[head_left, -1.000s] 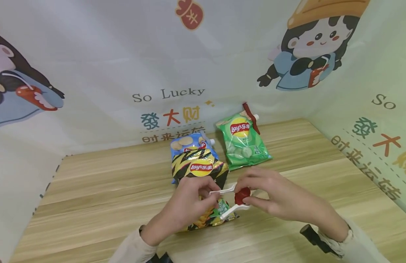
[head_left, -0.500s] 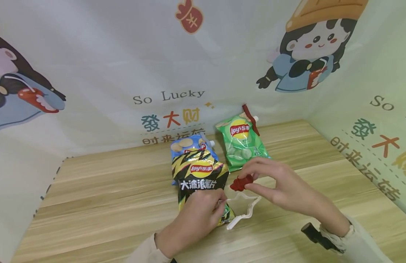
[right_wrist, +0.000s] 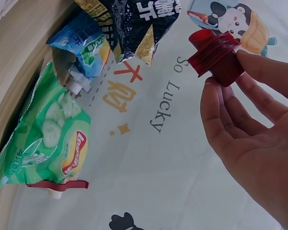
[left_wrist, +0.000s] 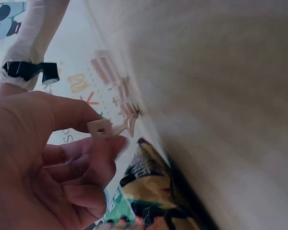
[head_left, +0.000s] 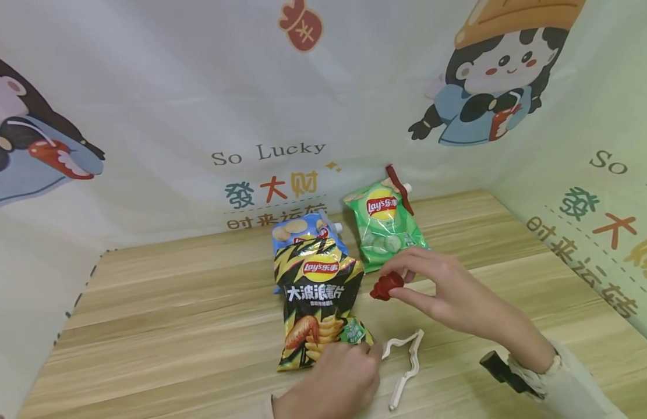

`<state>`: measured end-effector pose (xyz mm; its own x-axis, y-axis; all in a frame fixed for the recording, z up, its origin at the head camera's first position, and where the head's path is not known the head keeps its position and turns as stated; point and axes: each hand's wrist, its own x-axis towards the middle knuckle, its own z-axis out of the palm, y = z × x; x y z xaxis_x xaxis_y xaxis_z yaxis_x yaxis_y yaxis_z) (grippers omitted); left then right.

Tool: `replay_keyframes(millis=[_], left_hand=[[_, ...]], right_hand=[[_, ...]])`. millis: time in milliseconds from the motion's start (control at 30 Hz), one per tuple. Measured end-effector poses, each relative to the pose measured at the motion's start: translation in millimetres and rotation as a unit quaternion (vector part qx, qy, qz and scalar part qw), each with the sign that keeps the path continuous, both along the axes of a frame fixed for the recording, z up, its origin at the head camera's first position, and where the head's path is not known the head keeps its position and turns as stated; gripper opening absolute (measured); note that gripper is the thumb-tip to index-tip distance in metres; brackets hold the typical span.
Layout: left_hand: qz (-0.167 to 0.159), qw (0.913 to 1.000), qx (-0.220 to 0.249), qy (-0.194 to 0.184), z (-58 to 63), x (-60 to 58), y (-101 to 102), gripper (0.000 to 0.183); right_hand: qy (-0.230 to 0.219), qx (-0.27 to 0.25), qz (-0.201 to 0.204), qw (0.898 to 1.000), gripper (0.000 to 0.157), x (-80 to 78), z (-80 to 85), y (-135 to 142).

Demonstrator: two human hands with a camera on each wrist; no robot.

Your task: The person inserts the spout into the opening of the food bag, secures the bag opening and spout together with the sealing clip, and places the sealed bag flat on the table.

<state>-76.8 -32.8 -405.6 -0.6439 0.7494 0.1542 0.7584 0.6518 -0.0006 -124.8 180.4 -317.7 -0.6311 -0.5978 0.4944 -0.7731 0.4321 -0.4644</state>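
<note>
My left hand, low in the head view, pinches one end of a white bag clip, swung apart at its hinge. In the left wrist view the clip's end sits between thumb and fingertip. My right hand holds a red plastic spout piece between thumb and fingers. Ridges and a short tube show on the spout piece in the right wrist view. The black-and-yellow chip bag lies just beyond my left hand, with no clip visible on it.
A blue chip bag lies partly under the black-and-yellow one, with a grey clip along its edge. Behind my right hand is a green chip bag wearing a red clip. A printed cloth walls the wooden table.
My left hand has moved down toward the near edge, drawing the white clip away from the red spout piece. The clip has spread wider. My right hand rose a little with the spout piece.
</note>
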Motion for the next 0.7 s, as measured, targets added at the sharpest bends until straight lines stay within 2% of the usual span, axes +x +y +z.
replay_keyframes(millis=[133,233,333,433,567,667,700], left_hand=[[0.01,0.9995,-0.028,-0.007,-2.8,2.9,2,0.007],[0.013,0.9992,-0.03,-0.023,-2.1,3.9,1,0.006],[0.009,0.9988,-0.013,-0.046,6.3,5.5,-1,0.007],[0.005,0.9975,0.027,-0.065,21.7,6.1,-6,0.013],[0.009,0.9946,0.098,-0.032,41.6,0.5,-15,0.022],[0.024,0.9893,0.143,0.012,55.1,-7.7,-24,0.024],[0.032,0.9867,0.159,0.015,59.7,-11.1,-28,0.023]], right_hand=[[0.006,0.008,-0.004,1.0,0.027,-1.6,-0.7,0],[0.006,0.012,-0.007,1.0,0.026,-2.9,-1.0,-1],[0.003,0.016,-0.012,1.0,0.025,-4.9,-1.2,-1],[-0.001,0.018,-0.018,1.0,0.025,-7.4,-2.2,-1],[0.002,0.013,-0.02,1.0,0.026,-10.6,-5.2,0],[0.009,0.008,-0.018,1.0,0.025,-13.1,-6.2,0],[0.01,0.008,-0.018,1.0,0.025,-13.9,-5.7,0]])
